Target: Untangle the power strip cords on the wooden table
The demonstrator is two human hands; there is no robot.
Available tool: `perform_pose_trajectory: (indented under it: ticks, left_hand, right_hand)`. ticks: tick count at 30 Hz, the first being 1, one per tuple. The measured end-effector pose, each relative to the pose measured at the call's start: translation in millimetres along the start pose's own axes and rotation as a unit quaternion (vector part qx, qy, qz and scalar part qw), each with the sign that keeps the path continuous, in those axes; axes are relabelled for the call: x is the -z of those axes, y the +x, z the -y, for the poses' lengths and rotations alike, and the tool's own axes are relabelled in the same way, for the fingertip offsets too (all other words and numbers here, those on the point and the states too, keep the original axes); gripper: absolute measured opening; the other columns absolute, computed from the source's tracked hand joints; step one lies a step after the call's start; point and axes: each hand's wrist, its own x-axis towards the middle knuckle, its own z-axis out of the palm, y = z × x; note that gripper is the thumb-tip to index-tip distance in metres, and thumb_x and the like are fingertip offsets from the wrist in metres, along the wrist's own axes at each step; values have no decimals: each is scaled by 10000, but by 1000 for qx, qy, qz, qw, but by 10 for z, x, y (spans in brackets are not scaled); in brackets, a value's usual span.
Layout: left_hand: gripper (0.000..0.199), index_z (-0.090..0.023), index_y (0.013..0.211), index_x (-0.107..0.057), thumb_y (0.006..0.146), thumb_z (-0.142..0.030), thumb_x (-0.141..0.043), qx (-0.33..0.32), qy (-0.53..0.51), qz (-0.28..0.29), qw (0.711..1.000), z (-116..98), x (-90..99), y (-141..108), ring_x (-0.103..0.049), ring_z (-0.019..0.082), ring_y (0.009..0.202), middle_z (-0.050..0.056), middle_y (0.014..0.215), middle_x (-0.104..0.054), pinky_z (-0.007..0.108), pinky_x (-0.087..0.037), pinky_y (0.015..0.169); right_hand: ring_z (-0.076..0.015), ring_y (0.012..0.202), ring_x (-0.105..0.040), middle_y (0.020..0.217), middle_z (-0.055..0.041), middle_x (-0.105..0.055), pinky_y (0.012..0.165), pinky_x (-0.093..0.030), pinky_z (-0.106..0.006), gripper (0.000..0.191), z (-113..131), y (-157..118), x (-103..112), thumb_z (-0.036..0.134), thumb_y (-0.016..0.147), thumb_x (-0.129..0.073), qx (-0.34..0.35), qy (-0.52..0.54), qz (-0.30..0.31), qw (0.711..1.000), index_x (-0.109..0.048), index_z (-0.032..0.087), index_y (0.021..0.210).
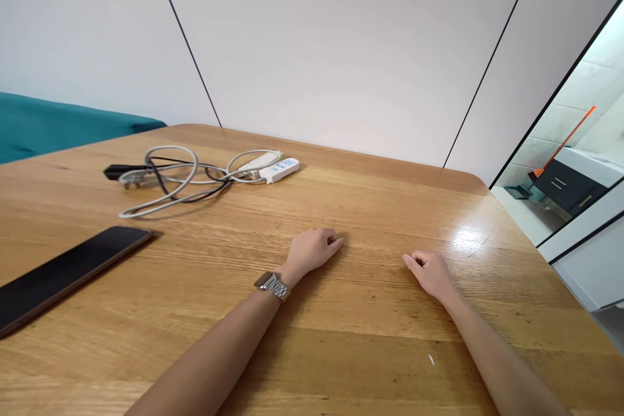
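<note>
My left hand [313, 251] rests on the wooden table [361, 318] in a loose fist, thumb toward the right. A watch [273, 285] with a metal link band sits on that wrist. Across a short gap to the right, my right hand [429, 272] is also curled into a fist on the tabletop, its thumb toward the left. Nothing shows in either fist. A small white mark [431, 359] lies on the wood between my forearms.
Tangled grey and black cables [188, 182] lie at the back left, with a white controller [280, 170] and a plug [131, 178]. A dark-screened tablet [63, 273] lies at left. A white wall [331, 58] stands behind; teal seating [63, 125] is far left. A doorway shows an orange-handled broom [565, 143].
</note>
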Motion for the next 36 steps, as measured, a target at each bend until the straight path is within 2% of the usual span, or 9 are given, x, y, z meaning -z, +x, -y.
perform_pose_trajectory:
  ticks: [36]
  left_hand:
    - [367, -203, 662, -545, 866, -462, -384, 0, 4, 0, 1000, 4, -3, -4, -605, 216, 693, 59, 708, -654, 277, -295, 547]
  right_hand:
    - [-104, 462, -366, 458, 41, -389, 481, -225, -246, 459, 0, 1, 1, 470, 841, -456, 5, -2, 0, 1000, -335, 200, 489]
